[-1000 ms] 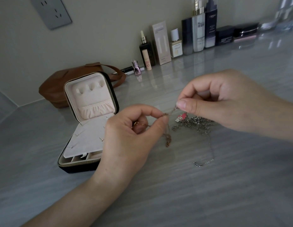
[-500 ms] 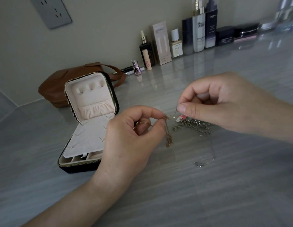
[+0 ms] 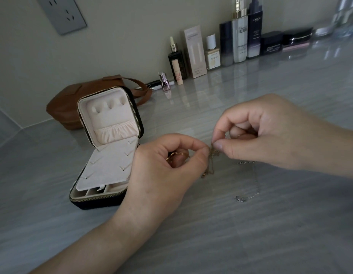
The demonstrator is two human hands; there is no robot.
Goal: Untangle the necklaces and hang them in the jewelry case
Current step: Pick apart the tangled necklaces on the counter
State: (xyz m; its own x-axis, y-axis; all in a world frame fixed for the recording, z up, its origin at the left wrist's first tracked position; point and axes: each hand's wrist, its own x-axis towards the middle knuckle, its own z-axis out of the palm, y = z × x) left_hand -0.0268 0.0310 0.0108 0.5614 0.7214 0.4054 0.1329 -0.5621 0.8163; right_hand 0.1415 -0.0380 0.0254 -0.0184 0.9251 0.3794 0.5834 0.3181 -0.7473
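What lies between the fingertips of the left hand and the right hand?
In the head view, only the thin gold chain: the left hand and the right hand both pinch it, almost touching, and its loose part hangs below.

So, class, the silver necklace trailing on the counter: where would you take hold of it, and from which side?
Pinch the clasp end, from above and the near side. That end of the silver necklace lies flat and clear on the counter; the rest runs up under the right hand, which with the left hand pinches the gold necklace.
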